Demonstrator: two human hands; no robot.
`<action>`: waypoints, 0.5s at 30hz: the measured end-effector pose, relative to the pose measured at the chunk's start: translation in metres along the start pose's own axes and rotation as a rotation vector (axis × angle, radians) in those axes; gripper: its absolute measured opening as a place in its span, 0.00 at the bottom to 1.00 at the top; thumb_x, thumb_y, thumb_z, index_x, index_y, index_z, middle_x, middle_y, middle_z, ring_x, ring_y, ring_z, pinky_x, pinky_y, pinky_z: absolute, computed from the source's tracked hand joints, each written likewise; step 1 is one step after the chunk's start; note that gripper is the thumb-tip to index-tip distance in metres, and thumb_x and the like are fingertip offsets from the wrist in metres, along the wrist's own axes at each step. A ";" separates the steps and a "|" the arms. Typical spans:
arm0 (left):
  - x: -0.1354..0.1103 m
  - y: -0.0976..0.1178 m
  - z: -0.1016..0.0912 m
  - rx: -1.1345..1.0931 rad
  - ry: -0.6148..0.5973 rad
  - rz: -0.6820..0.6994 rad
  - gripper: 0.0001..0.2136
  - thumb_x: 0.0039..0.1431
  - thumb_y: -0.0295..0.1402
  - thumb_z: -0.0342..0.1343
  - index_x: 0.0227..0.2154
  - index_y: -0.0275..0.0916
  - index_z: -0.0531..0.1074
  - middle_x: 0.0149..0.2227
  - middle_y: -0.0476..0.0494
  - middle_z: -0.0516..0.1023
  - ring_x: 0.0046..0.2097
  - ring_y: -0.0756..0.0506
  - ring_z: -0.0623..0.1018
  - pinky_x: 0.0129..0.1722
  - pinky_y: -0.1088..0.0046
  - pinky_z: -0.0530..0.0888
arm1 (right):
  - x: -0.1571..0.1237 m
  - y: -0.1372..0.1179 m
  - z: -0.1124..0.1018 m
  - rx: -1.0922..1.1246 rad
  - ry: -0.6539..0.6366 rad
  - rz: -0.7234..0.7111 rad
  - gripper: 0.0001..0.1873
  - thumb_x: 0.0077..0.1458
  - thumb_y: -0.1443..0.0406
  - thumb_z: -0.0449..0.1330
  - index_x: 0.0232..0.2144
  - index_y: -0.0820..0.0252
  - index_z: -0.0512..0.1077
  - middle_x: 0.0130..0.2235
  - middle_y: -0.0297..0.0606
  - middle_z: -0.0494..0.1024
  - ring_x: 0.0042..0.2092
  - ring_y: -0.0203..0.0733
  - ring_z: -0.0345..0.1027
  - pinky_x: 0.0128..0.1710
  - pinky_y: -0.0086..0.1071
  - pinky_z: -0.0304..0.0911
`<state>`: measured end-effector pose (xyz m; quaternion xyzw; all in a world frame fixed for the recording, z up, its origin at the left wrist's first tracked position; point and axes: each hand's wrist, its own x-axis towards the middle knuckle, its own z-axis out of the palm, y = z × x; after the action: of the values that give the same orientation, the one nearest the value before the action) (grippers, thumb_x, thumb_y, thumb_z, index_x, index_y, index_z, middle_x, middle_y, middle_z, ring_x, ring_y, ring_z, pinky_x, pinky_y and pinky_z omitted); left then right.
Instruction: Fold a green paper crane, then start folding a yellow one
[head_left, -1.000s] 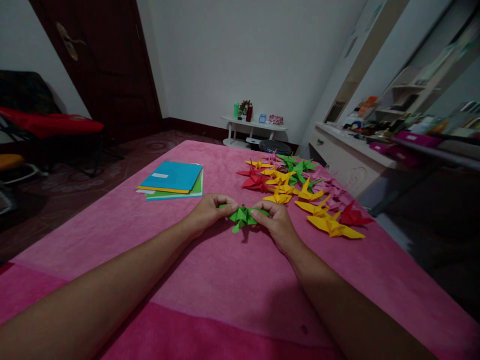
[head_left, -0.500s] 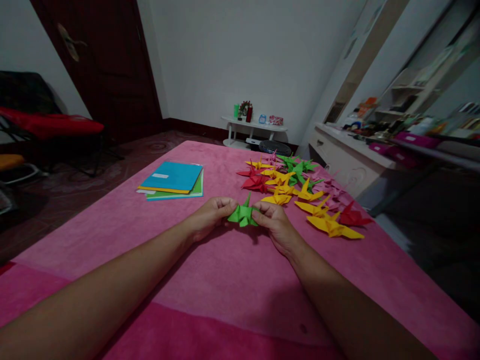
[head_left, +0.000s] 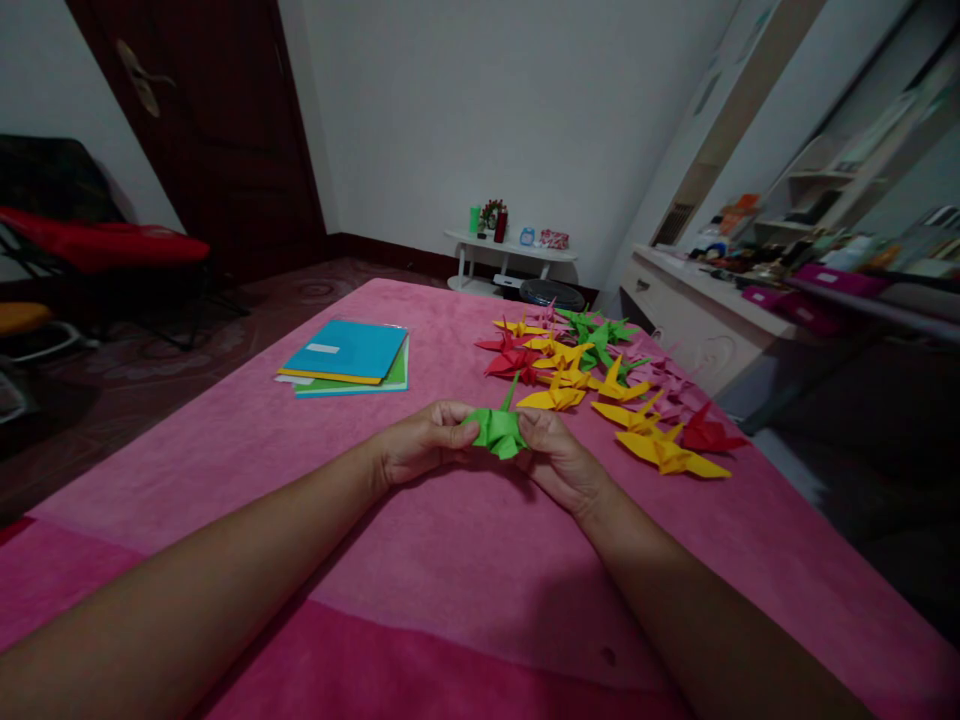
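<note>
Between my two hands is a green paper crane (head_left: 500,432), its thin pointed end sticking up and away from me. My left hand (head_left: 431,440) is closed on its left side, thumb on top. On the other side my right hand (head_left: 556,455) pinches the right edge, and its fingers partly cover the paper. Just beyond and to the right lie folded cranes: yellow ones (head_left: 553,398), red ones (head_left: 514,362), green ones (head_left: 596,340) and pink ones (head_left: 664,378).
A pink cloth (head_left: 420,580) covers the surface under my hands. Blue, yellow and green paper sheets (head_left: 349,350) are stacked at left. Farther off stand a small white table (head_left: 517,247), a red chair (head_left: 105,245) and a cluttered dresser (head_left: 697,300) at right.
The green crane has tilted and shifted slightly right, its body now looking wider and rounder. My left thumb has moved in over its left side. Both hands keep hold.
</note>
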<state>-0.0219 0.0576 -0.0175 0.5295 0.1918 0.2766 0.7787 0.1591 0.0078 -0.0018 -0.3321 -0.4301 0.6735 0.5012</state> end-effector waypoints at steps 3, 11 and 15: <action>0.002 -0.002 0.003 -0.062 -0.086 0.008 0.19 0.44 0.44 0.66 0.33 0.33 0.77 0.28 0.45 0.72 0.30 0.50 0.70 0.34 0.74 0.65 | -0.001 0.002 0.005 0.051 -0.009 0.009 0.18 0.37 0.55 0.72 0.27 0.61 0.77 0.27 0.36 0.77 0.28 0.37 0.70 0.33 0.31 0.67; 0.007 0.003 -0.002 -0.125 0.124 0.029 0.17 0.45 0.43 0.65 0.27 0.32 0.71 0.21 0.52 0.62 0.22 0.55 0.61 0.23 0.78 0.59 | 0.008 0.001 -0.010 0.184 0.112 0.048 0.12 0.40 0.64 0.70 0.24 0.62 0.71 0.17 0.23 0.60 0.16 0.23 0.42 0.14 0.18 0.46; 0.009 0.007 -0.005 -0.049 0.225 0.017 0.19 0.46 0.45 0.63 0.21 0.35 0.65 0.19 0.55 0.58 0.20 0.56 0.56 0.20 0.77 0.49 | 0.009 -0.005 -0.016 0.202 0.140 0.131 0.12 0.41 0.65 0.69 0.24 0.61 0.68 0.16 0.21 0.57 0.15 0.22 0.38 0.12 0.17 0.44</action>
<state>-0.0196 0.0690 -0.0130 0.4776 0.2667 0.3456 0.7625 0.1730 0.0216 -0.0039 -0.3535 -0.3012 0.7198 0.5160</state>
